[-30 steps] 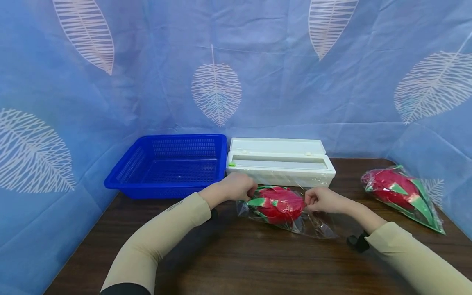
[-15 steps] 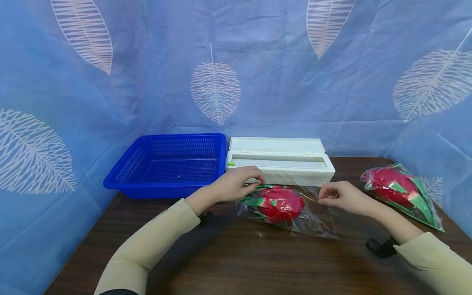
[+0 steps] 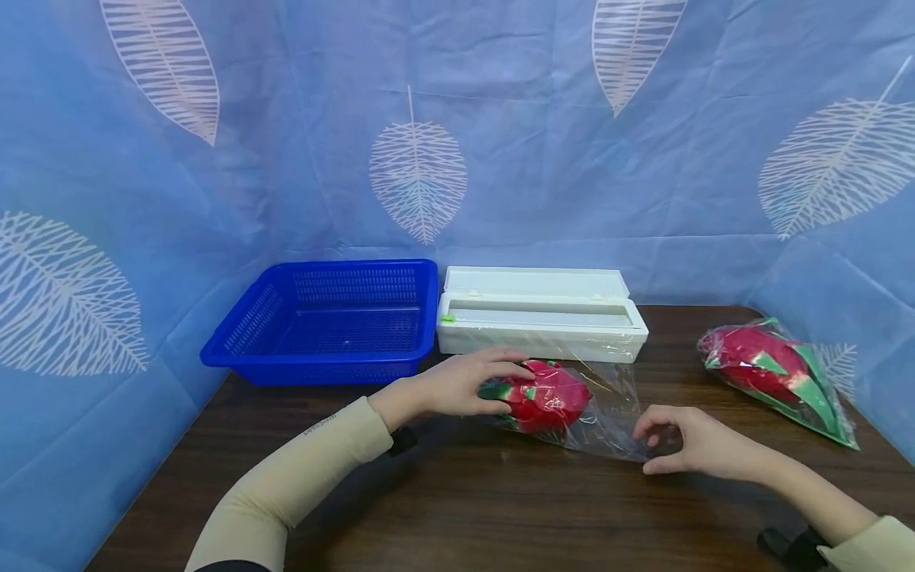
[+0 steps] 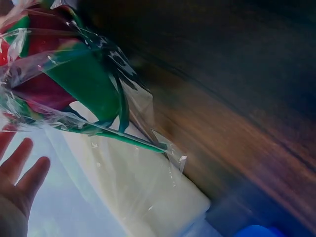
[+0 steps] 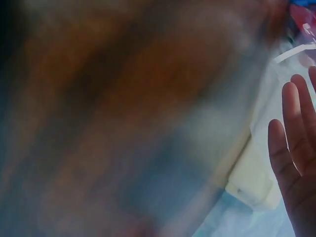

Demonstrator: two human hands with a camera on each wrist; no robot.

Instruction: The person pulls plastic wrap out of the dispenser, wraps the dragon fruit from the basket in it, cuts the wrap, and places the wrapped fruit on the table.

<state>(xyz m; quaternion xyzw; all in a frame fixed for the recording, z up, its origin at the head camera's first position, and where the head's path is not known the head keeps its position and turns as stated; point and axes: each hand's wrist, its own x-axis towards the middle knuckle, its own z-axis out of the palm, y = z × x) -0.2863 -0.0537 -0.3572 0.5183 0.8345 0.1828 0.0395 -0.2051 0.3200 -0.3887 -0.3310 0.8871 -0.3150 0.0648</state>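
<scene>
A red dragon fruit (image 3: 550, 396) with green scales lies on the dark wooden table under clear plastic film (image 3: 613, 421). The film spreads past the fruit's right end and reaches back toward a white cling film dispenser (image 3: 543, 334) with its lid up. My left hand (image 3: 457, 383) lies over the fruit's left end, fingers behind and thumb in front. In the left wrist view those fingers (image 4: 30, 175) look extended beside the wrapped leaves. At the film's front right corner is my right hand (image 3: 696, 441), thumb and fingers apart, nothing gripped between them.
A blue perforated basket (image 3: 322, 359) stands at the back left, beside the dispenser. Another dragon fruit (image 3: 768, 361) in clear plastic lies at the right edge of the table (image 3: 457, 516). A blue leaf-patterned curtain (image 3: 500, 183) hangs close behind.
My right hand has left the fruit's right end, moving right and toward me to the film's corner. My left hand lifted off the fruit's left end, then came down over it.
</scene>
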